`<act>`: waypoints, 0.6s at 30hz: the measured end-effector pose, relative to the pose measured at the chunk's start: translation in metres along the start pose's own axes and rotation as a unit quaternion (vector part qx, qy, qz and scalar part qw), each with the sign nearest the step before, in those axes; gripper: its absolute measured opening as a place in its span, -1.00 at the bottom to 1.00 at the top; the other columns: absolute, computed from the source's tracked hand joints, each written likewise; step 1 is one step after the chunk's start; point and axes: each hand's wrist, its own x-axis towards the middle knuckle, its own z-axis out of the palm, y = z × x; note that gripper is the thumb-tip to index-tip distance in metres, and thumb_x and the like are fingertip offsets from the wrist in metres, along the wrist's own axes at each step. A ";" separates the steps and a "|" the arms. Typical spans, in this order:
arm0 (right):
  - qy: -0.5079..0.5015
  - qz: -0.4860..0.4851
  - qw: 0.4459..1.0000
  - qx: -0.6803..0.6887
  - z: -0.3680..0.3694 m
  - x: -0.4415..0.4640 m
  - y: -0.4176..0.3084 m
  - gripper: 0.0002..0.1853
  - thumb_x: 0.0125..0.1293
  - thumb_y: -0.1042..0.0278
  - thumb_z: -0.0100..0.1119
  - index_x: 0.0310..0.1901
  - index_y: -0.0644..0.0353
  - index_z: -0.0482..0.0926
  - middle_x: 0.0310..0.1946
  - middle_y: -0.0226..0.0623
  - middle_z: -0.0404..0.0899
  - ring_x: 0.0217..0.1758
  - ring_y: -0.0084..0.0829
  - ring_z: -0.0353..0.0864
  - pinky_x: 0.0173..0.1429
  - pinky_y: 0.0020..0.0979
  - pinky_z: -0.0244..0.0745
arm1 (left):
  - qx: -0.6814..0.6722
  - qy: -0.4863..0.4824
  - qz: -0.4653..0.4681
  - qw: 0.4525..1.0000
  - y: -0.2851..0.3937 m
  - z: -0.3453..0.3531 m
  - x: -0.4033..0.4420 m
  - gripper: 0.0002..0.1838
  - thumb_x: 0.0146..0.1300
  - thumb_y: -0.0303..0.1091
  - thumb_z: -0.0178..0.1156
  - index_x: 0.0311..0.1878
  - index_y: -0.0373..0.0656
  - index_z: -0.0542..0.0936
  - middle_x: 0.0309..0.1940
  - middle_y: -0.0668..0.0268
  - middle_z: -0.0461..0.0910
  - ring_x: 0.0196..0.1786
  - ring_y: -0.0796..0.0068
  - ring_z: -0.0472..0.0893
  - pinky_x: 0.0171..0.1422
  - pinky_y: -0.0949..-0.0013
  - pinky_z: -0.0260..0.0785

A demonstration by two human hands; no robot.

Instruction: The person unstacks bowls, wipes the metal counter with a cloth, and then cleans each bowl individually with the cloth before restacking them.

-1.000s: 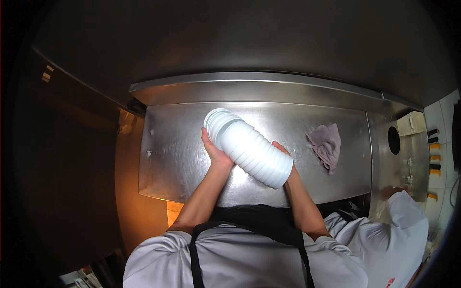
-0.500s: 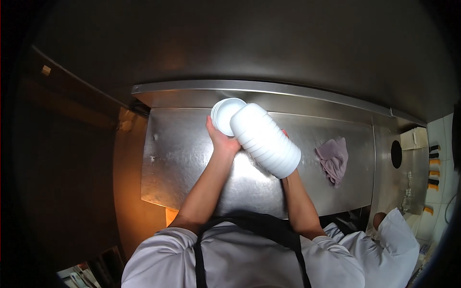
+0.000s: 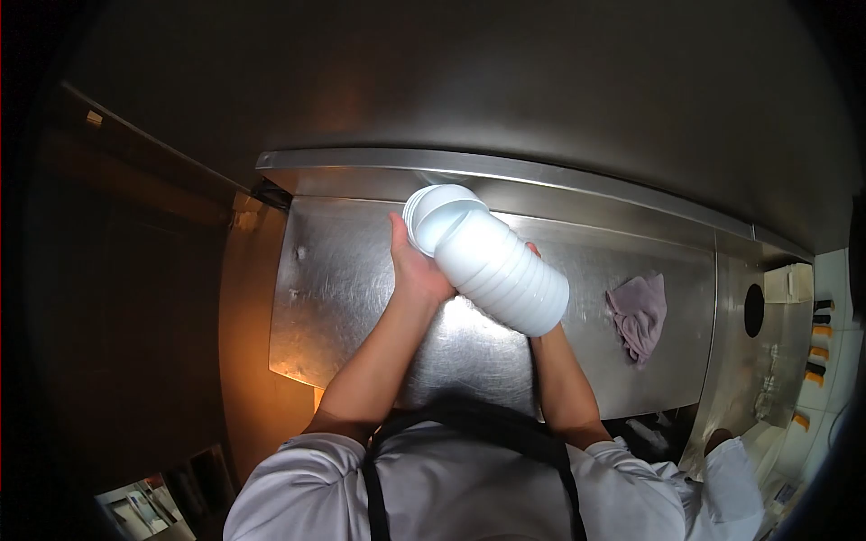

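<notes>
My left hand [image 3: 419, 273] is wrapped round a short stack of white bowls [image 3: 446, 197], thumb up along its left side, the open mouth facing up toward me. My right hand [image 3: 533, 249] grips a longer nested stack of white bowls [image 3: 510, 275]; only a fingertip shows beyond it, and the stack hides the other fingers. This longer stack lies tilted, its upper-left end at the mouth of the left-hand bowls and seemingly partly inside. Both stacks are held above the steel counter [image 3: 352, 261].
A crumpled mauve cloth [image 3: 639, 317] lies on the counter's right side. A raised steel ledge [image 3: 505, 171] runs along the back. Farther right, a round dark hole [image 3: 754, 310] opens in the steel surface. Another person's white sleeve [image 3: 732, 482] shows at lower right.
The end of the right-hand stack has shifted to meet the mouth of the left-hand bowls and overlaps its inside. The whole view has shifted slightly; both hands keep their grips.
</notes>
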 end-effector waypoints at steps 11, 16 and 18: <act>-0.012 0.019 1.000 0.009 0.004 0.006 0.013 -0.38 0.34 -0.13 0.12 0.24 0.20 0.46 0.07 0.06 0.59 -0.04 0.18 0.65 -0.13 0.14 0.68 | 0.032 -0.036 -0.013 0.999 0.006 0.003 -0.018 -0.02 0.22 0.53 -0.09 0.35 -0.22 0.35 0.29 -0.02 0.42 0.34 -0.06 0.40 0.46 -0.18 0.17; 0.033 0.001 0.999 -0.012 0.006 0.018 0.025 -0.32 0.34 -0.16 0.11 0.30 0.21 0.38 0.14 0.10 0.54 0.01 0.17 0.64 -0.09 0.11 0.69 | 0.164 -0.045 0.107 0.980 -0.004 -0.012 -0.028 -0.12 0.33 0.40 -0.08 0.37 -0.25 0.29 0.27 0.02 0.44 0.32 0.06 0.44 0.45 -0.05 0.23; 0.011 0.010 1.000 -0.020 0.004 0.018 0.026 -0.32 0.35 -0.16 0.11 0.30 0.21 0.38 0.14 0.10 0.54 0.00 0.17 0.64 -0.09 0.10 0.69 | 0.183 -0.028 0.096 0.978 -0.004 -0.013 -0.031 -0.22 0.40 0.29 -0.08 0.35 -0.27 0.31 0.25 0.03 0.46 0.30 0.09 0.46 0.44 -0.02 0.26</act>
